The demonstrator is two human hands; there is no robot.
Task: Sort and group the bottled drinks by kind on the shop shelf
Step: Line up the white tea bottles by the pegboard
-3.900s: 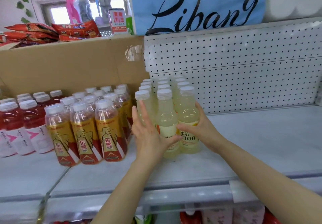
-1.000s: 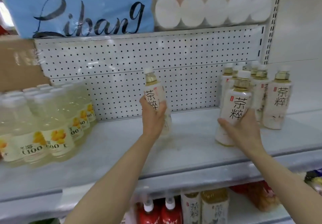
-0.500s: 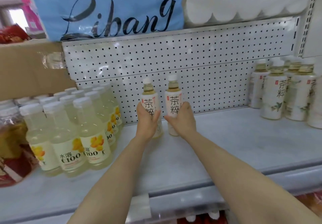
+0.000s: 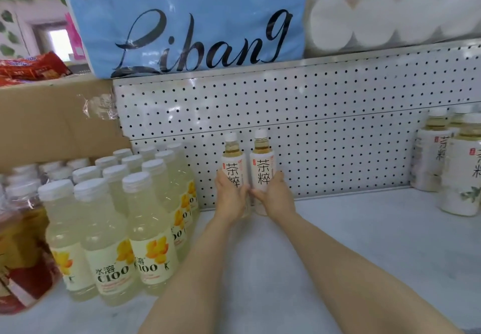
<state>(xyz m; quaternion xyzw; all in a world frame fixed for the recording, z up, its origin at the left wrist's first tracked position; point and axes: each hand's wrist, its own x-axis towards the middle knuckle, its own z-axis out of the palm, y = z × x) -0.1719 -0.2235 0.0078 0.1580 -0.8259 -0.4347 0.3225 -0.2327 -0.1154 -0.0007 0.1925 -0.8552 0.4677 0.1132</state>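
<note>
L hand: your left hand [image 4: 230, 195] wraps the lower body of the left tea bottle [image 4: 232, 163], fingers curled round it, clamped.
R hand: your right hand [image 4: 273, 194] grips the right tea bottle [image 4: 262, 162] the same way, fingers curled on its lower half.
Tea pair: both upright, side by side, just about touching, at the far edge of the shelf [image 4: 351, 242] against the pegboard back [image 4: 312, 125]; white caps, white labels w/ black characters, pale amber liquid at the neck.
Bases: hidden behind your hands, can't tell if they sit on the shelf.
Other tea bottles: same-kind group [image 4: 455, 164] far right on the shelf, well apart from the pair.
C100 bottles: pale yellow block [image 4: 125, 216] to the left, rows running near to far, just beside your L hand's bottle at the far end.
Red/amber bottles: blurred at the left edge [image 4: 20, 255], touching the C100 block.
Above: blue Libang pack [image 4: 195, 21] and tissue rolls [image 4: 390, 16] on top.
Left back: cardboard box [image 4: 52, 120] behind the C100s.
</note>
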